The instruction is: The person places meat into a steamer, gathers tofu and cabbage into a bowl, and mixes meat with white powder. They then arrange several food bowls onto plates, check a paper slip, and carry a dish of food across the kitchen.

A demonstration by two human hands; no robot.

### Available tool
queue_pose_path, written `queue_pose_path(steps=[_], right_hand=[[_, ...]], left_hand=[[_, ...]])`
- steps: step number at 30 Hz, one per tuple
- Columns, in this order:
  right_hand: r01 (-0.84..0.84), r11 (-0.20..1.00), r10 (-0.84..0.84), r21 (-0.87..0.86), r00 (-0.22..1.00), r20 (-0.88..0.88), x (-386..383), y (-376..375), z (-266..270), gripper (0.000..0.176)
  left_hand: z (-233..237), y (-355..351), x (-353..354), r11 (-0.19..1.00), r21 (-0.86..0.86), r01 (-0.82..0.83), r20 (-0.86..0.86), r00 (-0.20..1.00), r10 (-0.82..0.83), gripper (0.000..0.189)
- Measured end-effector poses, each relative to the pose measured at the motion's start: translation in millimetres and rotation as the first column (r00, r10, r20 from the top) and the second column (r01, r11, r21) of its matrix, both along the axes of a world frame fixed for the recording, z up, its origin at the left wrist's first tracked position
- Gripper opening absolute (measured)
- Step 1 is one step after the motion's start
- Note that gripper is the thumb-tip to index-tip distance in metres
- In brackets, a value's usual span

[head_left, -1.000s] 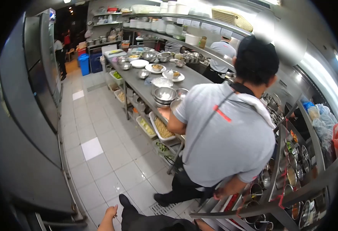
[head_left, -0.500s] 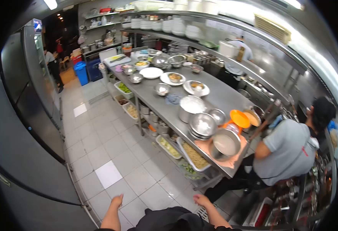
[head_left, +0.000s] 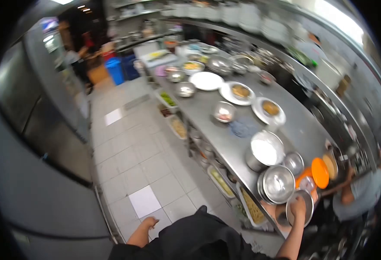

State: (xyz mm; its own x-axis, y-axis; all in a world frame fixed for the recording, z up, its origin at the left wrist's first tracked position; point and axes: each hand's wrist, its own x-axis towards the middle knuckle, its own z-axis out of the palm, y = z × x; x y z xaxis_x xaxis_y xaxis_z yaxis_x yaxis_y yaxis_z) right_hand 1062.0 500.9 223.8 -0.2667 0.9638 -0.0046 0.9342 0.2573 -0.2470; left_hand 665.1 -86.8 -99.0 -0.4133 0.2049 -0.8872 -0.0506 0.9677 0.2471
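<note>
My right hand (head_left: 299, 206) reaches over a round metal pot (head_left: 309, 214) at the near corner of the steel table (head_left: 242, 145); its fingers are over the opening, blurred, and what they touch cannot be made out. Beside that pot stand stacked metal bowls (head_left: 278, 184) and an orange lid or plate (head_left: 320, 172). Low on the left, my left hand (head_left: 149, 222) hangs above the tiled floor, fingers loosely curled with a finger pointing out, holding nothing visible.
Two plates of food (head_left: 237, 92), an empty white plate (head_left: 206, 81) and several metal bowls stand farther up the table. Steel fridges (head_left: 38, 143) line the left. A co-worker (head_left: 359, 195) is at the right edge. A blue bin (head_left: 115, 71) stands at the back.
My right hand has moved from above the floor to over the pot at the table corner. The view has shifted, and the co-worker now appears lower and farther right.
</note>
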Motion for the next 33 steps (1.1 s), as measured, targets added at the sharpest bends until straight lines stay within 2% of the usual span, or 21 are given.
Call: queue_pose_path(steps=[1, 2, 4, 6, 7, 9, 10, 11, 12, 13, 15, 16, 18, 20, 21, 23, 28, 30, 31, 32, 33], right_hand=[[0.074, 0.993, -0.068, -0.095, 0.995, 0.07, -13, 7, -3, 0.029], [0.006, 0.993, 0.018, -0.115, 0.979, 0.205, -10, 17, -17, 0.026], [-0.086, 0.98, 0.147, -0.178, 0.918, 0.369, 17, 36, -60, 0.021], [-0.08, 0.977, 0.156, -0.196, 0.9, 0.406, 35, 43, -75, 0.021], [-0.02, 0.987, 0.068, -0.159, 0.95, 0.306, 36, 43, -75, 0.022], [0.058, 0.99, -0.03, -0.13, 0.977, 0.211, 37, 45, -76, 0.024], [0.052, 0.987, -0.024, -0.15, 0.984, 0.178, 45, 47, -80, 0.026], [0.044, 0.985, -0.021, -0.166, 0.99, 0.139, 46, 47, -84, 0.028], [0.064, 0.984, -0.04, -0.166, 0.989, 0.142, 41, 41, -79, 0.028], [0.157, 0.977, -0.127, -0.145, 0.972, 0.197, 29, 27, -58, 0.028], [0.233, 0.967, -0.207, -0.104, 0.954, 0.216, 21, 12, -48, 0.028], [0.251, 0.962, -0.221, -0.111, 0.948, 0.229, 17, 5, -45, 0.028], [0.437, 0.899, -0.437, 0.022, 0.895, 0.086, 3, -14, -33, 0.025], [0.557, 0.826, -0.56, 0.087, 0.829, 0.009, -6, -32, -26, 0.024], [0.619, 0.773, -0.615, 0.141, 0.785, -0.074, -9, -36, -29, 0.023], [0.723, 0.652, -0.703, 0.228, 0.689, -0.174, -26, -52, -26, 0.025], [0.776, 0.529, -0.794, 0.344, 0.596, -0.123, -36, -54, -30, 0.033], [0.791, 0.525, -0.819, 0.313, 0.57, -0.066, -43, -51, -23, 0.035], [0.796, 0.523, -0.818, 0.304, 0.569, -0.083, -46, -49, -21, 0.037], [0.8, 0.521, -0.816, 0.296, 0.569, -0.103, -46, -49, -22, 0.039], [0.807, 0.511, -0.818, 0.298, 0.563, -0.121, -47, -45, -22, 0.039]], left_hand=[[-3, -16, -8, 0.992, 0.016, 0.124, -0.022, 0.992, -0.123, 0.055], [7, -29, -15, 0.969, 0.033, 0.245, -0.04, 0.969, -0.244, 0.055], [101, 10, -13, 0.994, -0.092, 0.06, -0.106, 0.992, -0.069, 0.05], [81, 28, -41, 0.987, -0.041, 0.154, -0.173, 0.972, -0.159, 0.047], [67, 42, -59, 0.98, 0.018, 0.201, -0.261, 0.947, -0.189, 0.045], [13, 80, -103, 0.977, 0.191, 0.092, -0.421, 0.907, -0.003, 0.041], [36, 124, -122, 0.929, 0.298, 0.221, -0.55, 0.835, -0.022, 0.04], [117, 191, -129, 0.876, 0.461, 0.139, -0.513, 0.847, 0.135, 0.035], [90, 226, -160, 0.806, 0.579, 0.122, -0.467, 0.86, 0.205, 0.033], [109, 272, -178, 0.735, 0.672, 0.087, -0.395, 0.882, 0.257, 0.032], [183, 357, -207, 0.592, 0.805, 0.035, -0.2, 0.956, 0.215, 0.032], [201, 392, -219, 0.524, 0.846, -0.101, -0.024, 0.974, 0.227, 0.031], [236, 451, -244, 0.453, 0.886, -0.1, 0.056, 0.992, 0.109, 0.031], [263, 498, -260, 0.474, 0.86, -0.19, 0.181, 0.981, 0.065, 0.031], [264, 516, -268, 0.478, 0.86, -0.178, 0.185, 0.982, 0.034, 0.031], [256, 550, -277, 0.516, 0.786, -0.34, 0.397, 0.918, 0.0, 0.032], [254, 586, -289, 0.516, 0.789, -0.334, 0.403, 0.915, -0.023, 0.033], [262, 586, -287, 0.436, 0.771, -0.464, 0.504, 0.863, 0.028, 0.034], [243, 589, -287, 0.466, 0.798, -0.383, 0.434, 0.901, -0.002, 0.039], [224, 593, -286, 0.519, 0.834, -0.187, 0.283, 0.952, -0.113, 0.049], [229, 603, -288, 0.507, 0.844, -0.176, 0.273, 0.954, -0.125, 0.049]])
